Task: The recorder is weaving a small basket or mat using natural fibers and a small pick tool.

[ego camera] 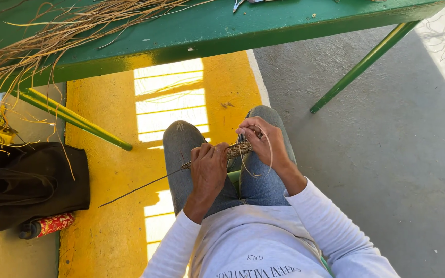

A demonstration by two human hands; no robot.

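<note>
At frame centre, my left hand (208, 167) grips the woven rod (235, 150) tight; my right hand (263, 144) pinches its end and a looping strand (263, 170).

Bright, sharp daylight; slatted sun patches on the yellow floor (171, 98), slight wide-angle bending at edges.
</note>
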